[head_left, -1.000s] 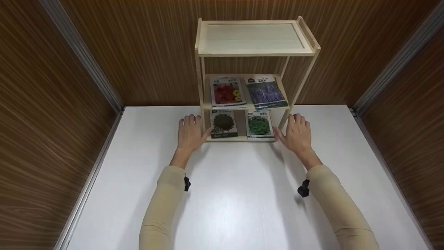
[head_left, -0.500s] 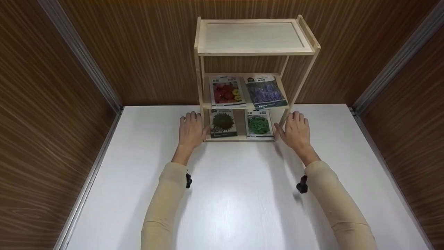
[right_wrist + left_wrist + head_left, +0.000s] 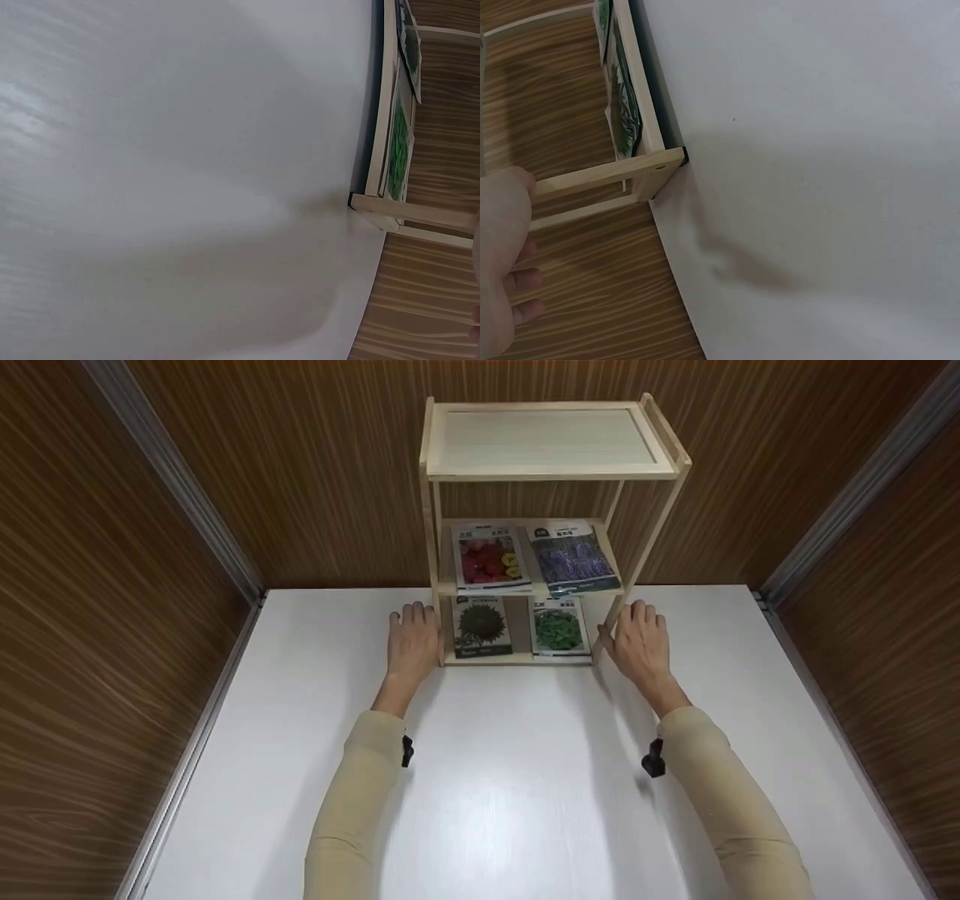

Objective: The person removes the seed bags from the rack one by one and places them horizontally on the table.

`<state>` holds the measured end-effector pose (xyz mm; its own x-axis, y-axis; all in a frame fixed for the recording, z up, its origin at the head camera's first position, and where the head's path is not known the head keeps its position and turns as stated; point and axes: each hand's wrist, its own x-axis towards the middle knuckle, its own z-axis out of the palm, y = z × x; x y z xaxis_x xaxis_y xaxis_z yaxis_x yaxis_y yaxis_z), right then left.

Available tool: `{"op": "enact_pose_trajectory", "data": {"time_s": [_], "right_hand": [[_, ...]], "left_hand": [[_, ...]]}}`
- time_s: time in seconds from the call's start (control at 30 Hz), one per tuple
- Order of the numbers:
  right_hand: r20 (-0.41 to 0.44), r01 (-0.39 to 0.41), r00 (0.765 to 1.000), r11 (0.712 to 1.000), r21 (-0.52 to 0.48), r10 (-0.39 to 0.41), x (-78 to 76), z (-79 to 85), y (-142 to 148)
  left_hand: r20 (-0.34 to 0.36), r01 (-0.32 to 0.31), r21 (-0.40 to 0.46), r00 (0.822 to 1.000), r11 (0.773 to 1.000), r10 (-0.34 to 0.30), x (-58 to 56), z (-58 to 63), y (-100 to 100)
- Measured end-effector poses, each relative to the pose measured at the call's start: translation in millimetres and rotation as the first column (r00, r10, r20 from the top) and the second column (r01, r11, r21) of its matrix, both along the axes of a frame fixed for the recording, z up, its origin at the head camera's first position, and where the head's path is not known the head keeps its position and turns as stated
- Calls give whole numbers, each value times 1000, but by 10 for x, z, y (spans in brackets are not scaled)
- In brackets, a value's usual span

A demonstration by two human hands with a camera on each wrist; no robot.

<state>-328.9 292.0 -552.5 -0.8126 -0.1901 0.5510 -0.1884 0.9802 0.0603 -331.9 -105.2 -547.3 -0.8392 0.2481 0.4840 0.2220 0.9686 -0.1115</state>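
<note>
A small three-tier wooden shelf [image 3: 551, 477] stands at the back of the white table. On its middle tier lie seed packets, one with red and yellow flowers [image 3: 491, 564] and one with purple flowers [image 3: 575, 559]. The bottom tier bears a dark spiky-flower packet [image 3: 482, 628] and a green-leaf packet [image 3: 559, 630]. My left hand [image 3: 412, 646] is at the lower left side, its thumb against the front post [image 3: 600, 174] and its fingers loose behind. Opposite, my right hand [image 3: 643, 646] has its thumb at the right post [image 3: 420, 212]; its fingers are mostly hidden in the wrist view.
Wood-grain panels [image 3: 330, 472] rise behind the shelf and on both sides. Metal rails [image 3: 187, 742] run along the table's left and right edges. The white tabletop [image 3: 495, 780] stretches between my forearms.
Both thumbs have drawn back from the shelf's front onto its side posts, and the hands have shifted slightly farther back. The shelf has barely moved; the packets keep their places on it.
</note>
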Motion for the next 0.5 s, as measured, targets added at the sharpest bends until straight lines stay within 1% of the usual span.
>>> {"op": "enact_pose_trajectory", "data": {"time_s": [0.07,0.3,0.5], "right_hand": [[-18,-7,1000,1000,0,7,-2,-8,3],[16,2,1000,1000,-26,-2,2,2,-7],[11,1,1000,999,-33,-1,15,1,-18]], "left_hand": [[-13,2,0,1000,1000,-2,1,-2,8],[-19,2,0,1000,1000,-2,0,-2,20],[-26,5,-14,1000,1000,-5,9,-8,16]]}}
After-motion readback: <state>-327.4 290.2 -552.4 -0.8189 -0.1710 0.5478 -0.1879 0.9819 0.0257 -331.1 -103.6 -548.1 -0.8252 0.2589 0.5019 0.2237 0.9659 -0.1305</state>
